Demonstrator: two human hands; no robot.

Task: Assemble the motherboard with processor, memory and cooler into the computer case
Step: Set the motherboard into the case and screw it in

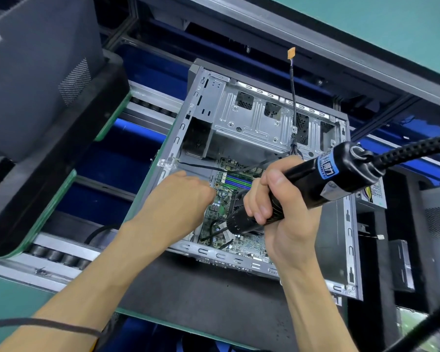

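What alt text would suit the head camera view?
The right hand grips a black electric screwdriver aimed at the motherboard inside an open computer case, while the left hand reaches in beside it.

There is a single view, from a camera worn on the person's head, looking forward and steeply down, so no second view shares any ground with it. It sits close above the work: both forearms enter from the bottom edge and reach up to mid-frame, where the left hand (pixel 188 196) and right hand (pixel 272 201) meet over the open grey sheet-metal computer case (pixel 259 118), which fills the centre. The view is rolled, so the case's edges and the roller conveyor line (pixel 61 255) carrying it run diagonally, not level. The wide-angle lens bends straight lines near the borders. The teal floor (pixel 366 26) shows in the top right corner, beyond the line's far rail.
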